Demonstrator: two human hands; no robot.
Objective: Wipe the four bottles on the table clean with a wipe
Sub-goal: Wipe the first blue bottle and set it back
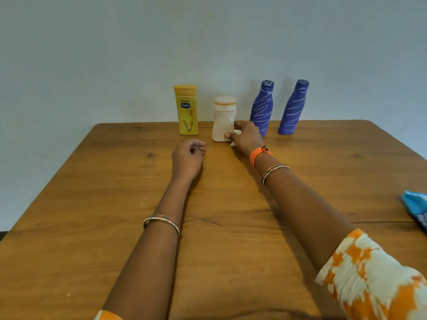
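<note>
Contact falls on the white bottle (223,122), second from the left in a row of four along the far edge of the worktop (92,204), at about twelve o'clock from the person. The right hand (246,137) wraps its lower right side, thumb on the front face and fingers curled behind, with a scrap of white wipe (236,132) showing between palm and bottle; how much of the wipe lies against the plastic is hidden. The left hand (188,155) rests loosely curled at seven o'clock of that bottle, holding nothing and just clear of it. I judge the step in hand to be the wiping of this white bottle, either starting or finishing; nothing shows which bottles are already clean. The next move likely calls for the left hand to steady the bottle near its cap while the right drags the wipe around the waisted body. At nine o'clock of the white bottle the yellow lotion bottle (187,112) stands upright, cap shut. At three o'clock stand the near blue bottle (262,107), just behind the right hand, and the far blue bottle (293,107), well apart from it. All four are opaque, so their contents cannot be told. A blue wipe packet (416,209) lies at the worktop's right edge.
</note>
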